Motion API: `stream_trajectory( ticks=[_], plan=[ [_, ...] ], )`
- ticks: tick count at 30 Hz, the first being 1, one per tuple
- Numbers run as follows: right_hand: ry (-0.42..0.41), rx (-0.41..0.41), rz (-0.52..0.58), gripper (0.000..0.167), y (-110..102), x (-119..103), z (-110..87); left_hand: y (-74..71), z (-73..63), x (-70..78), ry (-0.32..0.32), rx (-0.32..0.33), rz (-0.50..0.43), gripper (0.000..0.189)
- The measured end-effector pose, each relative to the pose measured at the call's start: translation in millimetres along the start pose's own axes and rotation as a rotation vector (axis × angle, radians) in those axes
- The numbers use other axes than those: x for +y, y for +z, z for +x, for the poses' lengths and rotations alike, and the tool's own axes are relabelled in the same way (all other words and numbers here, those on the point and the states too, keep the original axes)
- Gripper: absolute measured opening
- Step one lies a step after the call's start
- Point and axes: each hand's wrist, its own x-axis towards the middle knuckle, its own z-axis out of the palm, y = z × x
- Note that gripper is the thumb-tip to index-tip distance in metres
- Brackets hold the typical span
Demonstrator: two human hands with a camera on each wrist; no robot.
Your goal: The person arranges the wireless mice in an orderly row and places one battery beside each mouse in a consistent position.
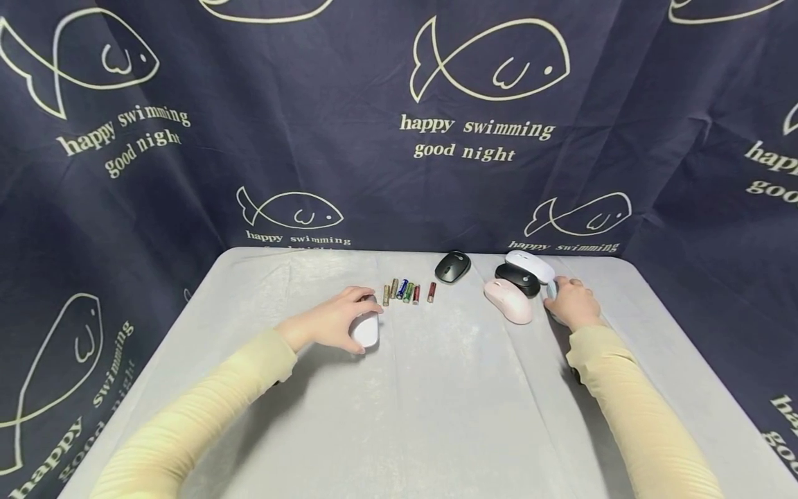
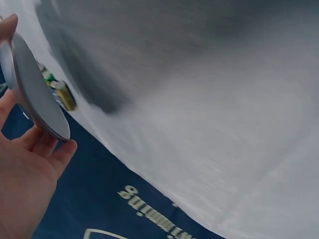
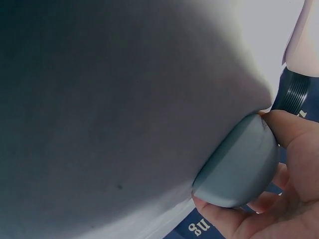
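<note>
My left hand [image 1: 333,320] holds a white computer mouse [image 1: 366,331] between thumb and fingers, left of the middle of the table. In the left wrist view this mouse [image 2: 39,87] is tilted, its flat side showing, and a shadow lies apart from it on the tabletop. Just beyond it, several batteries [image 1: 402,291] in gold, blue, green and red lie in a loose row. At the right, my right hand [image 1: 575,305] grips a pale blue mouse [image 3: 241,164], thumb on one side and fingers on the other. The palm side of this hand is partly hidden in the head view.
Beside the right hand sit a pink mouse [image 1: 508,301], a black mouse [image 1: 519,278] and a white mouse [image 1: 530,265], close together. Another black mouse [image 1: 453,267] stands near the back edge. A dark blue fish-print curtain [image 1: 374,138] hangs behind the light grey table [image 1: 436,416].
</note>
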Motion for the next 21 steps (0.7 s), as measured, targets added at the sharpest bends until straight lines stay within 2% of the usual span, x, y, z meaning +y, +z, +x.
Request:
stream_trajectory(
  ticks=[10,14,21],
  plan=[
    [0.006,-0.014,-0.001,0.064,-1,-2,-1.4,1.4,-11.4,-22.9,0.010,-0.045,-0.072,0.072],
    [0.007,-0.011,-0.002,0.063,0,-1,-1.2,1.8,-14.3,-26.1,0.007,-0.062,-0.107,0.070],
    [-0.003,0.003,0.000,0.063,2,0,-0.2,-0.4,-16.5,-25.7,0.022,-0.079,-0.110,0.070]
  ],
)
